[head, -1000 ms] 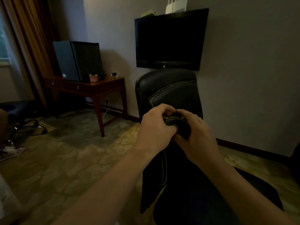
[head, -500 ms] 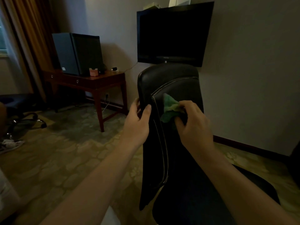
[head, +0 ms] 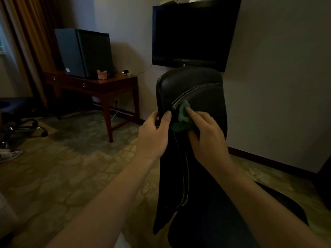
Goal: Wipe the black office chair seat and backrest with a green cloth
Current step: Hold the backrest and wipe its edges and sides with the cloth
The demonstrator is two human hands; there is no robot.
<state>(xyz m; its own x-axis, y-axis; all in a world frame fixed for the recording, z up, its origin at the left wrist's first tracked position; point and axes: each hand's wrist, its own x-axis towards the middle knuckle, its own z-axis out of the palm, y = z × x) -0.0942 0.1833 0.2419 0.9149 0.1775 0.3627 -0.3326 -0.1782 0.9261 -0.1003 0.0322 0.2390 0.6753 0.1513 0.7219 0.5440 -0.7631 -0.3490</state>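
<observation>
Since the frame a second earlier, when both hands bunched the cloth between them, the hands have parted and work has begun on the chair. The backrest (head: 193, 83), black and glossy with a pale seam, stands edge-on to the viewer; the seat (head: 223, 222) lies dark at lower right. The left hand (head: 154, 135) grips the backrest's near edge, thumb on the front face, fingers curled round behind. The right hand (head: 206, 133) holds the green cloth (head: 182, 115) bunched against the front of the backrest, just beside the seam, forefinger laid over it and thumb beneath.

Progress, as judged: wiping appears to be at its start. Only a small patch high on the backrest is under the cloth; the rest of the backrest and all of the seat remain to be done. No dust or wipe marks can be made out in the dim light.

Surroundings: a plain wall (head: 277, 86); patterned carpet (head: 62, 167); a curtain (head: 26, 42) at left; a wall-mounted television (head: 193, 33) behind the chair; a wooden desk (head: 100, 85) bearing a black cabinet (head: 84, 52).
</observation>
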